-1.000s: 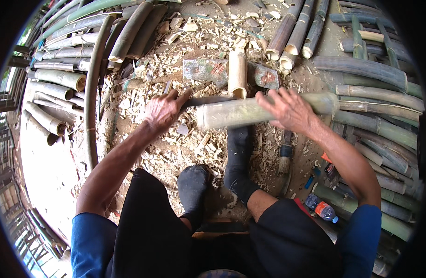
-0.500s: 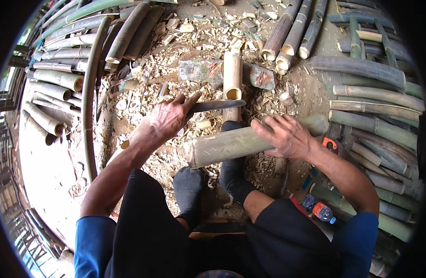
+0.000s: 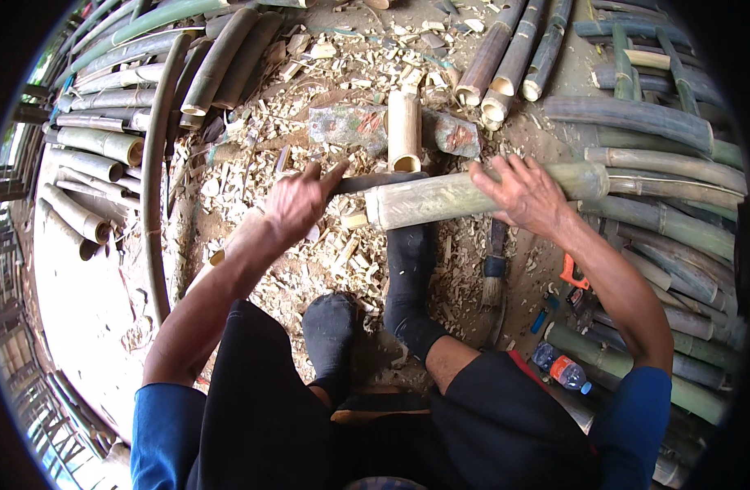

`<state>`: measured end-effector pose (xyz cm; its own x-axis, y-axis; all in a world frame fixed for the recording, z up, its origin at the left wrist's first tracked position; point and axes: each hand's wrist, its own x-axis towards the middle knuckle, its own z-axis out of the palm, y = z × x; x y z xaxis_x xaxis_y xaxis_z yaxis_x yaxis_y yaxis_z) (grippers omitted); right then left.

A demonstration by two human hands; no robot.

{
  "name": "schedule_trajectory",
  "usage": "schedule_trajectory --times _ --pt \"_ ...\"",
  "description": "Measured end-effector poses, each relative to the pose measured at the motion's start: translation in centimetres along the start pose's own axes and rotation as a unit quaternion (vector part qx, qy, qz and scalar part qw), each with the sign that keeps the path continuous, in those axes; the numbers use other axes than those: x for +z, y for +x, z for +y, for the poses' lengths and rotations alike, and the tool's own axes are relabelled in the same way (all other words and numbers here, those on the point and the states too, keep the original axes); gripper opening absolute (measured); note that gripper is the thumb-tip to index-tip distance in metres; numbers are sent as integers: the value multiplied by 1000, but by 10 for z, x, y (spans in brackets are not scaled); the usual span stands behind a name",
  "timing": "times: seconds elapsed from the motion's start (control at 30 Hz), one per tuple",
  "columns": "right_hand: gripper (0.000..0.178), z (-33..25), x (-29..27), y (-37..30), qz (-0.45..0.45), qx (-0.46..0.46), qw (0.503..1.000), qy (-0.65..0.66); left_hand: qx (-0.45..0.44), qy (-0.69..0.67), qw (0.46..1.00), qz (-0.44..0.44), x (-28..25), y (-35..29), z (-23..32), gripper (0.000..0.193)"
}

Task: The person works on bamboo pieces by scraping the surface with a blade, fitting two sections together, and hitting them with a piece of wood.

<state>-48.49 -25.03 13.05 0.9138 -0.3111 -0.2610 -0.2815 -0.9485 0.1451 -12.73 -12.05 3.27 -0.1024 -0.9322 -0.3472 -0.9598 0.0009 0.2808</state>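
Note:
My left hand is closed round the handle of a knife, its dark blade pointing right. A thick pale-green bamboo tube lies across the view, nearly level, its left end just below the blade. My right hand grips that tube from above, nearer its right end. Beyond the blade, a shorter peeled bamboo piece leans with its open end towards me, between rough stone-like blocks. My left hand's grip on the handle is partly blurred.
Wood chips cover the ground. Bamboo lengths lie stacked at left and right. A tool with a worn handle, an orange-handled tool and a plastic bottle lie to the right of my feet.
My right hand has carried the bamboo tube away from me and to the right, up near the blade. My left hand with the knife has barely shifted.

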Motion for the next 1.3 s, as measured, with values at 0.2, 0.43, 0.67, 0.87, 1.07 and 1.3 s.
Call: schedule_trajectory --times 0.2,0.43,0.67,0.87,1.07,1.3 --pt "82 -10 -19 -8 90 215 922 308 135 -254 958 5 -24 27 -38 28" --pt "66 -26 -32 -14 203 319 808 451 116 -128 985 19 -23 42 -18 43" --pt "70 -46 -25 -30 193 318 819 437 78 -128 988 31 -14 45 -13 45" --pt "75 -54 -12 -40 -39 375 814 442 48 -96 994 34 -10 49 -15 53" --pt "84 -72 7 -53 107 377 807 441 72 -134 988 38 -3 57 -24 56" --pt "96 -64 -14 -50 55 397 776 487 84 -135 987 11 1 61 -27 50"
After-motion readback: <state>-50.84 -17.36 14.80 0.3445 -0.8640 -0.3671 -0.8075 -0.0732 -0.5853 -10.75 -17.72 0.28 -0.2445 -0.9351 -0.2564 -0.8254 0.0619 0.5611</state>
